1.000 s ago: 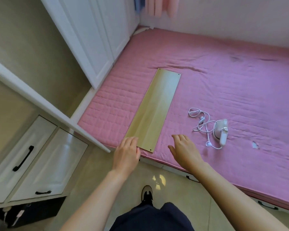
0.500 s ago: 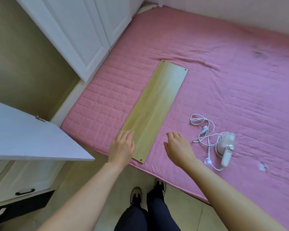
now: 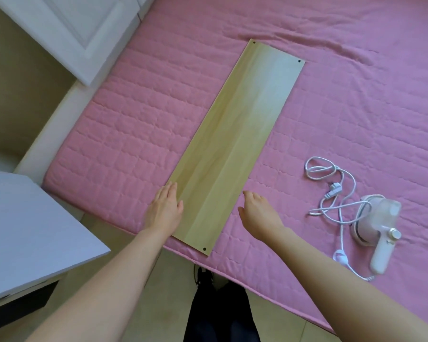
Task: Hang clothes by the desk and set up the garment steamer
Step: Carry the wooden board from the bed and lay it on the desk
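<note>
A long pale wooden board (image 3: 235,144) lies flat on the pink quilted bed (image 3: 139,124), its near end at the bed's front edge. My left hand (image 3: 164,209) lies flat with straight fingers against the board's left edge. My right hand (image 3: 256,213) hovers just right of the board, fingers loosely bent, holding nothing. A white handheld garment steamer (image 3: 378,230) lies on its side at the right, its white cord (image 3: 331,186) coiled loosely beside it. No clothes are in view.
A white desk top (image 3: 30,233) juts in at the lower left. White wardrobe doors (image 3: 67,33) stand at the upper left beside the bed. My legs and shoes stand on the beige tiled floor (image 3: 168,292) below the bed edge.
The view has moved closer and lower over the bed. Both hands have reached forward along the near end of the board, the left one now touching its left edge.
</note>
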